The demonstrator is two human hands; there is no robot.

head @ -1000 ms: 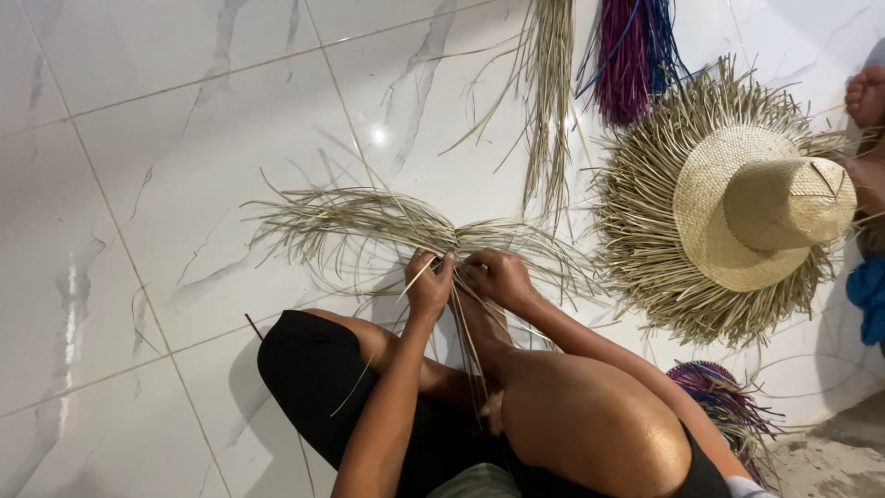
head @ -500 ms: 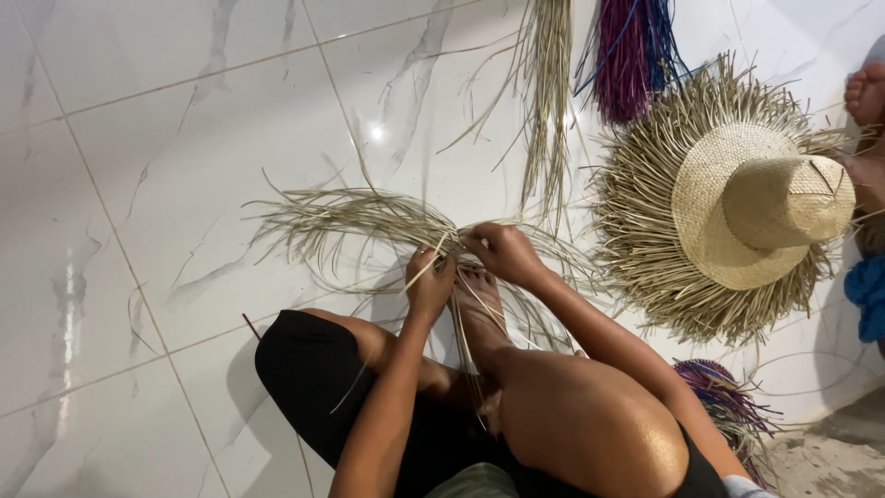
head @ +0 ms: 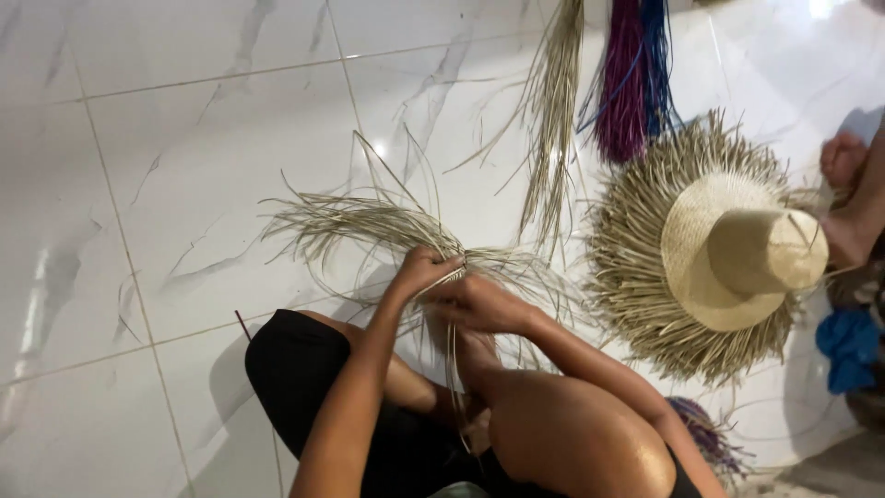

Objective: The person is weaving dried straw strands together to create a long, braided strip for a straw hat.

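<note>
I sit on a white tiled floor with my knees drawn up. My left hand (head: pixel 426 270) pinches the woven centre of a small piece of pale straw weaving (head: pixel 369 224), whose loose strands fan out to the left and up. My right hand (head: pixel 481 304) grips the same centre from the right, fingers closed over several strands. Some long strands hang down between my legs.
A straw hat (head: pixel 728 254) with a shaggy unfinished brim lies to the right. A loose bundle of pale straw (head: pixel 553 101) and a bundle of purple and blue fibres (head: pixel 631 78) lie above it. Another person's foot (head: pixel 843 157) and a blue cloth (head: pixel 850 341) are at the right edge.
Both hands have worked at the centre of the weaving, the right hand shifting up then back down over the strands. The view has drifted slightly.
</note>
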